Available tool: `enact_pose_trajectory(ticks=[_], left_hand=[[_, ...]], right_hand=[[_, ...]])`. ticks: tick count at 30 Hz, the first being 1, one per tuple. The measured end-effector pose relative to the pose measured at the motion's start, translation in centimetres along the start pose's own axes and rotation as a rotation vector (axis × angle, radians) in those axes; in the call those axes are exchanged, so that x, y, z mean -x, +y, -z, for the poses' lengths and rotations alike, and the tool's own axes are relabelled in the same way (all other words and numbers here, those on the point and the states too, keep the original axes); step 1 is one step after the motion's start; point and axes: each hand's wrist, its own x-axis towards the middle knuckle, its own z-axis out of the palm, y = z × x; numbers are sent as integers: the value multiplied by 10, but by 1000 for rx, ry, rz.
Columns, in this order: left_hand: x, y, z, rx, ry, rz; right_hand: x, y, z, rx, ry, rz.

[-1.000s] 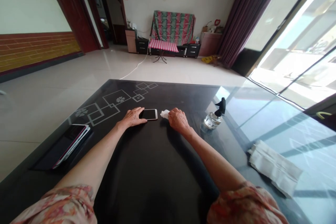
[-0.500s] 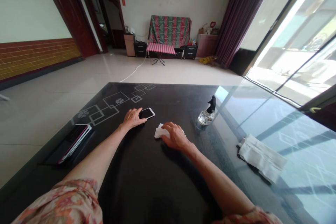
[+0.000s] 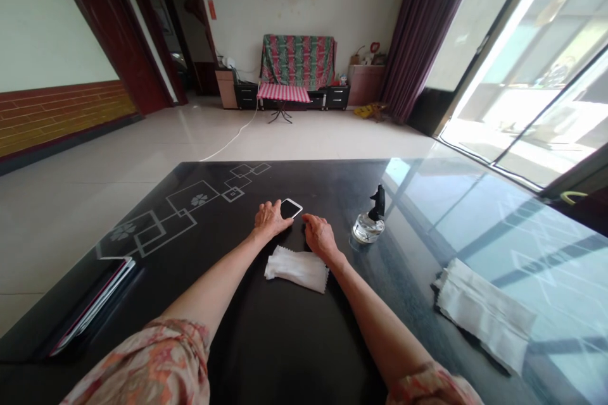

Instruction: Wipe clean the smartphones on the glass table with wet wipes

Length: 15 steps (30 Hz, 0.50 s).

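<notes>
My left hand grips the near left side of a white-edged smartphone with a dark screen, thumb along its lower edge. Close to the phone's right end is my right hand, with loosely bent fingers and nothing visible in them; whether a fingertip touches the phone I cannot tell. A small white cloth with zigzag edges lies spread on the dark table just below both hands. To the right of my right hand stands a clear spray bottle with a black trigger head.
The glossy black table carries a stack of pale cloths on the right. A dark folding case with light-edged flat items lies at the left. Beyond the table are a small striped folding table and a cloth-draped object.
My right hand has let go of the white cloth and moved up beside the phone. My left hand and the phone sit farther right in view; the camera has also shifted.
</notes>
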Motion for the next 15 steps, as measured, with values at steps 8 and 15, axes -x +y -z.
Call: enact_pose_trajectory(ticks=[8, 15], left_hand=[[-25, 40, -12, 74, 16, 6], [-8, 17, -20, 173, 65, -79]], right_hand=[[-6, 10, -8, 48, 123, -134], [0, 9, -12, 103, 153, -22]])
